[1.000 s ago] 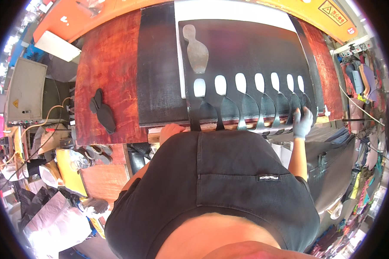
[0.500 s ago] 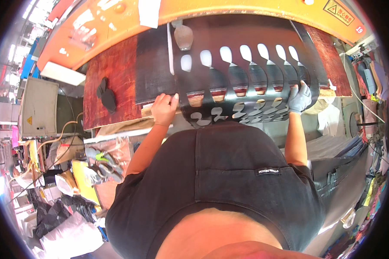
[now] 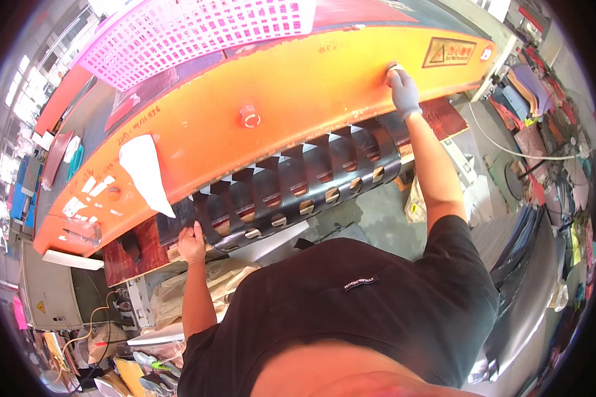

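A black sheet with rows of sole-shaped cut-outs hangs over the front edge of a dark red press table. My left hand, bare, grips the sheet's lower left edge. My right hand, in a pale glove, is raised and pressed on the front face of the big orange machine head above the sheet. Its fingers rest near a small white part there.
A pink perforated panel lies on top of the orange head, and a white paper is stuck to its front. A grey cabinet stands at the left. Stacked material lies at the right edge.
My right hand has left the sheet's right edge and gone up to the orange head. The sheet has slid further off the table. The view has tilted upward.
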{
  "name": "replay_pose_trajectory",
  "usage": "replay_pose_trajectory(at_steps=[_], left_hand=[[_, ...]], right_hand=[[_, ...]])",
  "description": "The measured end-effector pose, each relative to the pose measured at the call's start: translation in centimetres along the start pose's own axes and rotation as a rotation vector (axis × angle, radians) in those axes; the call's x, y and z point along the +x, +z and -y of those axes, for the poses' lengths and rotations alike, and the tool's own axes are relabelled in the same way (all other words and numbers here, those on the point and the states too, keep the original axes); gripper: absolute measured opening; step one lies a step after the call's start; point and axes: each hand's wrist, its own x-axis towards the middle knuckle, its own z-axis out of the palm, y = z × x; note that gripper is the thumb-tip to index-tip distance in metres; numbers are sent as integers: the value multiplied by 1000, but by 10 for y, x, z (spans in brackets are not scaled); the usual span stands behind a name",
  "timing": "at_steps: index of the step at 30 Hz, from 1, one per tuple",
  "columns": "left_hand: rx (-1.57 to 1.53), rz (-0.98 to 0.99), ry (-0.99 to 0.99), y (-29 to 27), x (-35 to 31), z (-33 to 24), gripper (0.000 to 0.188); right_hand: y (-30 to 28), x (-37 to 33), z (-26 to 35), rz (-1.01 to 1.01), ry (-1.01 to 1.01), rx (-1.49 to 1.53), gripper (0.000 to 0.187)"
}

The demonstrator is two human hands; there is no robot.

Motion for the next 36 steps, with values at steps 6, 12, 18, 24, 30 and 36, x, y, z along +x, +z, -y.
replay_pose_trajectory(at_steps=[6,12,18,24,30,36], left_hand=[[39,-108,19,15,40,4,42],[196,-36,-11,12,48,4,42],[218,60,-50,8,50,2,48],[120,48,41,16,55,13,42],[194,43,17,5,19,8,38],[135,-80,78,-40,-67,-17,34]], right_hand=[[-1,-15,-57,276,119,537,23],[-1,-91,-119,328,-190,-677,26],[9,-83,-143,366,-154,-796,38],[-2,-78,-128,490,-11,-684,44],[-18,-100,-136,483,111,-747,46],[-86,-168,-140,323,53,-658,48]])
